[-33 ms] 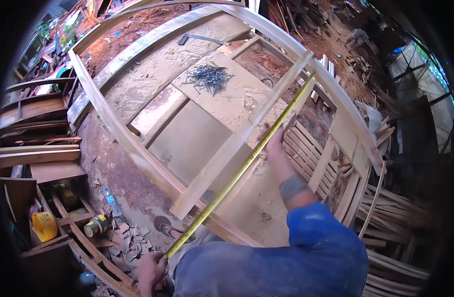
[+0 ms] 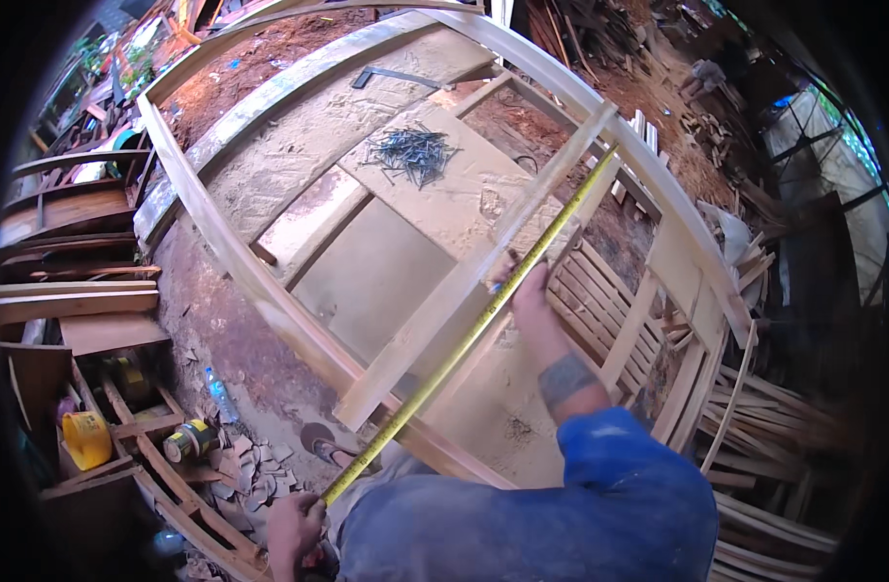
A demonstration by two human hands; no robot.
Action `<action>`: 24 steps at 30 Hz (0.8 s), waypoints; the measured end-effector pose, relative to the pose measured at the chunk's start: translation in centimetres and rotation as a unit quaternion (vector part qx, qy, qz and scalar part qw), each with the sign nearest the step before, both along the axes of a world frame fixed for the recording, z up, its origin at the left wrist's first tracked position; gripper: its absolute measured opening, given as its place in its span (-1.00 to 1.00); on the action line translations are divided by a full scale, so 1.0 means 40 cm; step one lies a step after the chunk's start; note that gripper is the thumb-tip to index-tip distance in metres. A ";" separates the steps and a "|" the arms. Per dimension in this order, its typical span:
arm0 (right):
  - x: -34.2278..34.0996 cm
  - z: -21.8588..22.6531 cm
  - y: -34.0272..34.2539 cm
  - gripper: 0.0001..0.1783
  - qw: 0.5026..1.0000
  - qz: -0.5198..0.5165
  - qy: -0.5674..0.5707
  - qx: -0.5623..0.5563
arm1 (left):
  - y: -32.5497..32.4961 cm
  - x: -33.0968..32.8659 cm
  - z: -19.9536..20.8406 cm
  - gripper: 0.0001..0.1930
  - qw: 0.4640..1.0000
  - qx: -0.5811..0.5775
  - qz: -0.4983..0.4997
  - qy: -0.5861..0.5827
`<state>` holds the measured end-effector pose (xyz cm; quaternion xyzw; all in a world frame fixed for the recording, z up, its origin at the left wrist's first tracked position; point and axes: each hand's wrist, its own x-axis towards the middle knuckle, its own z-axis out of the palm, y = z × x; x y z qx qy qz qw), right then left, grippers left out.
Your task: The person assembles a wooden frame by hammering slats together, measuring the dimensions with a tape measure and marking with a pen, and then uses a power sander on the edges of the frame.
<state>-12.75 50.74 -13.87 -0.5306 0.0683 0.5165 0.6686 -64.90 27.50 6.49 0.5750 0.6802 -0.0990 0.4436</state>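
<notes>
My left hand [image 2: 296, 529] clamps the tape measure [image 2: 396, 421], while a nudge from my right hand [image 2: 532, 289] farther along, grip unclear, could knock it askew.

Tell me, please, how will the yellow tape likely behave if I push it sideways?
The tape looks long and narrow, so it would probably bend or twist. It is likely light, being a slim strip. Its smooth-looking face may slide easily.

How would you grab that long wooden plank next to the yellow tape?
I'd take the plank by its near end, coming from the near side: that end pokes out past the curved rail, so it's probably easy to wrap around.
</notes>
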 end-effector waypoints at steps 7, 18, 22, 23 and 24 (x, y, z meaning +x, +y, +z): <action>-0.221 0.094 0.079 -0.30 0.989 -0.053 0.007 0.138 | 0.037 -0.019 0.035 -0.75 0.996 -0.001 0.078 -0.046; -0.241 0.087 0.130 -0.52 0.984 -0.086 -0.087 0.129 | 0.028 -0.008 0.012 -0.73 0.996 0.027 0.072 -0.046; -0.118 0.121 0.073 -0.56 0.993 -0.097 -0.019 -0.058 | 0.007 -0.004 0.020 -0.74 0.998 0.008 0.054 -0.021; -0.097 0.146 0.062 -0.61 0.991 -0.089 -0.072 -0.070 | -0.011 -0.012 0.024 -0.74 0.998 0.006 0.060 -0.019; -0.080 0.164 0.052 -0.65 0.987 -0.053 -0.140 -0.048 | -0.034 -0.019 0.031 -0.75 0.995 -0.006 0.090 -0.030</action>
